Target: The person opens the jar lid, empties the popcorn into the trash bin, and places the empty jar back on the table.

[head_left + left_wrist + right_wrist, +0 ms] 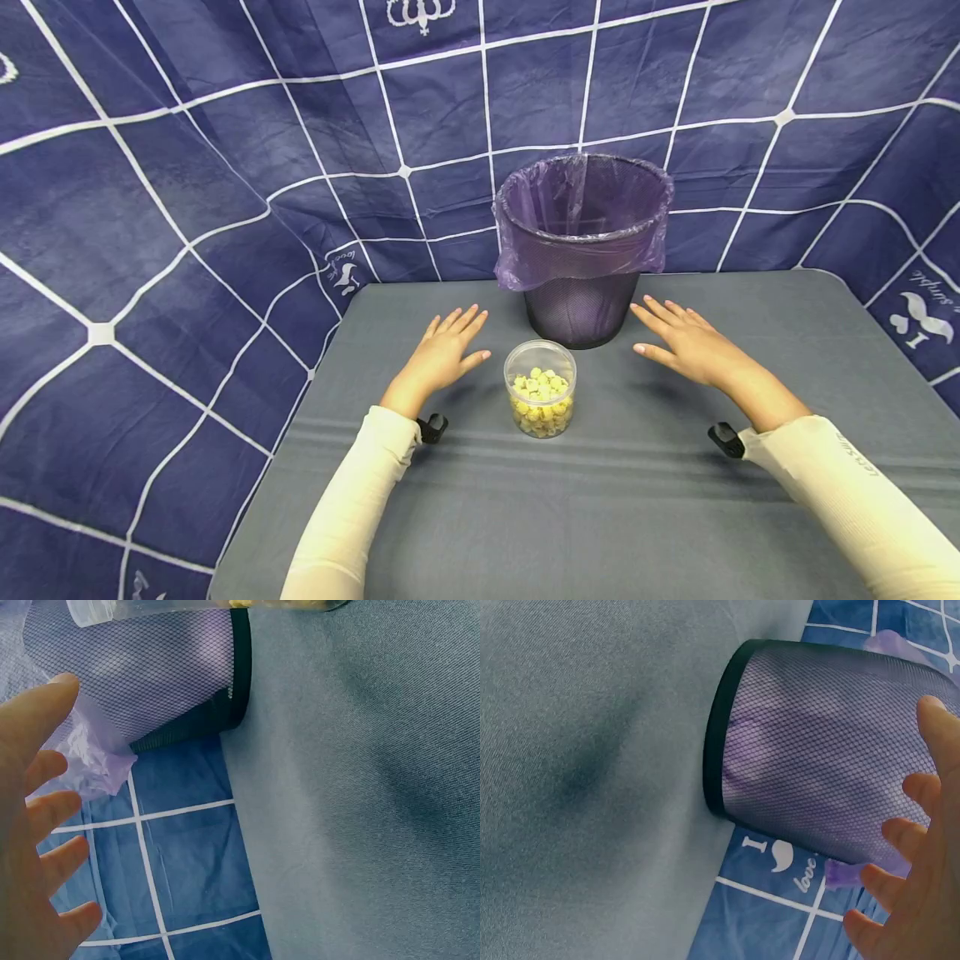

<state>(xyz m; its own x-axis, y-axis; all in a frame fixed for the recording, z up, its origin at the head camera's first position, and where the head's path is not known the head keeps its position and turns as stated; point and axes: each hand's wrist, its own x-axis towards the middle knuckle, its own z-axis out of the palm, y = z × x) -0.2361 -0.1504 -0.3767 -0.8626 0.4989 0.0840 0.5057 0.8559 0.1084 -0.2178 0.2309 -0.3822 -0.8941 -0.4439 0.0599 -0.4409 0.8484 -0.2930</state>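
A clear round tub (542,421) stands upright on the grey table, part filled with yellow popcorn (538,386). Behind it is a black mesh wastebasket (581,308), lined with a purple plastic bag (517,250) folded over its rim. My left hand (444,350) hovers to the left of the tub, palm down and fingers spread, holding nothing. On the other side my right hand (693,346) is held the same way, to the right of the wastebasket's base. Both hands show spread fingers in the wrist views, the right hand (922,847) overlapping the mesh there.
Dark blue cloth (442,100) with white grid lines hangs behind the table and along its sides. The grey tabletop (555,517) stretches toward me in front of the tub. A black wrist device (432,428) sits under the left sleeve cuff, another (726,439) under the right.
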